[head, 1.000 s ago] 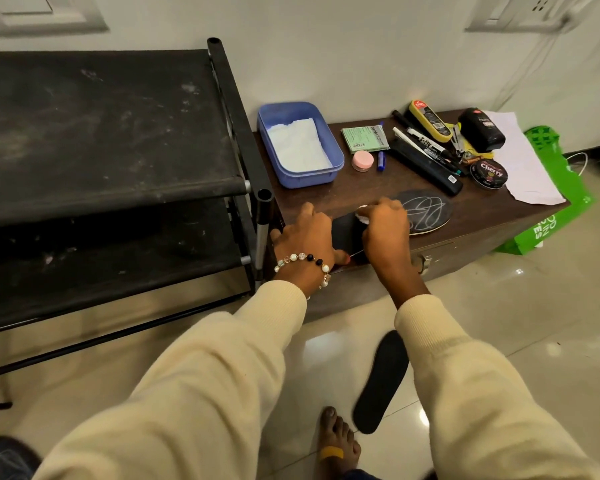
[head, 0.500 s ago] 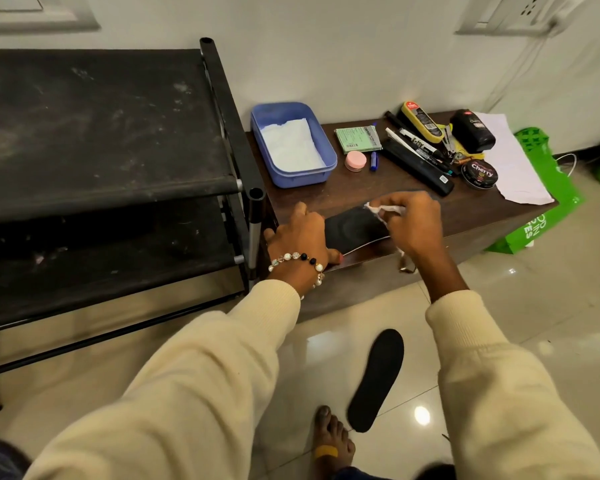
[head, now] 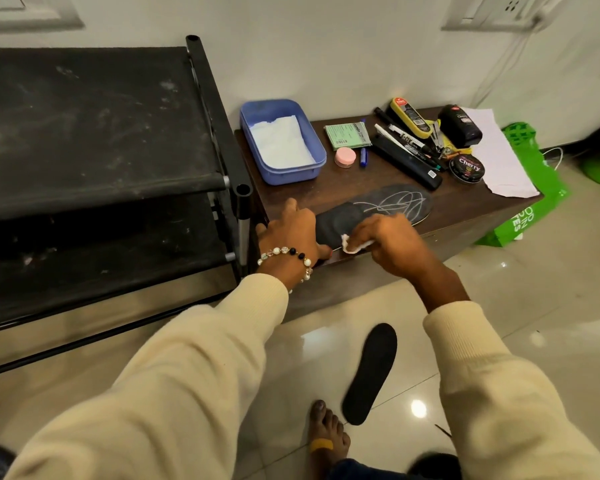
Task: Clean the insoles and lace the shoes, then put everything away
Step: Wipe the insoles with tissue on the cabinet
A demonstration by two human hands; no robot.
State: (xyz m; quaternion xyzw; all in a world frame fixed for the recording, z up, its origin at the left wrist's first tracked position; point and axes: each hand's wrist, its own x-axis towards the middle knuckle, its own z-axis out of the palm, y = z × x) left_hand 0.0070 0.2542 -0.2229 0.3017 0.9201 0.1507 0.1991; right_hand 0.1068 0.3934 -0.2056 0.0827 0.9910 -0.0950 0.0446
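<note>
Early stage: first insole under the wipe, second one waiting, lacing and tidying not begun.

Desk [head: 465, 216] carries the marked insole [head: 388, 206] along its near edge, chalky scribble on the toe half unwiped at 2 o'clock of the hands. Second insole [head: 369, 374] lies on the floor [head: 551, 323] at 6 o'clock of the desk, untouched by my reading. Left hand [head: 291, 230] presses flat on the heel end, fingers spread. Right hand [head: 392, 240], its grip pinched on a white wipe [head: 352, 244], sits at the heel area. Blue tub [head: 312, 133] of wipes at 11 o'clock. No shoes or laces in view.
</note>
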